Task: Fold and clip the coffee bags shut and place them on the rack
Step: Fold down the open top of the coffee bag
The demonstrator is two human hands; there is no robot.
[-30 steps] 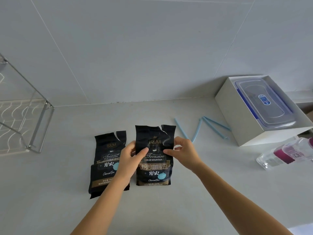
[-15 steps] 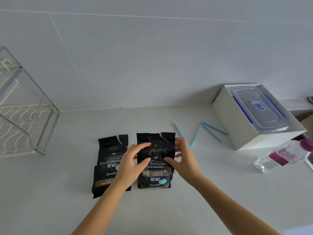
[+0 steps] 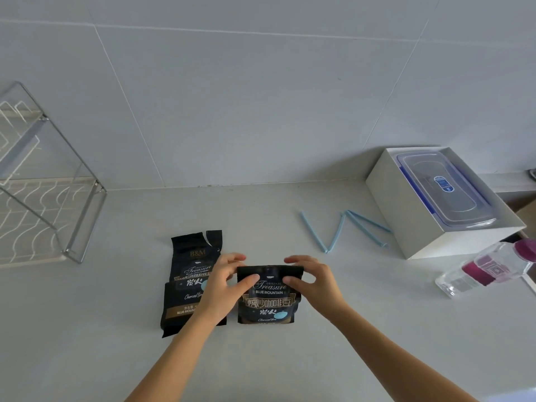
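Coffee bag (image 3: 268,297) number one, the right-hand one of two black pouches on the pale counter (image 3: 290,358), carries gold "Treasure" script, white "BLUE MOUNTAIN" lettering and a gold band of Chinese characters; its top is folded down, so its upper edge is a straight crease and it looks shorter than its neighbour. Both hands pinch that fold: the left hand (image 3: 222,288) grips the bag's upper left corner, thumb on the front and fingers behind, and the right hand (image 3: 314,281) grips the upper right corner the same way. Just left of this bag, partly under the left wrist, lies the second coffee bag (image 3: 188,274), unfolded, with a torn, notched top edge and a "B&M" mark. Beyond the held bag and to its right, blue sealing clips (image 3: 342,230) lie scattered on the counter, well apart from it. Further right sits a white box (image 3: 406,216) holding a clear lidded container (image 3: 443,190), with a clear bottle (image 3: 487,268) lying nearer. Far left of the bag stands the wire rack (image 3: 49,192)
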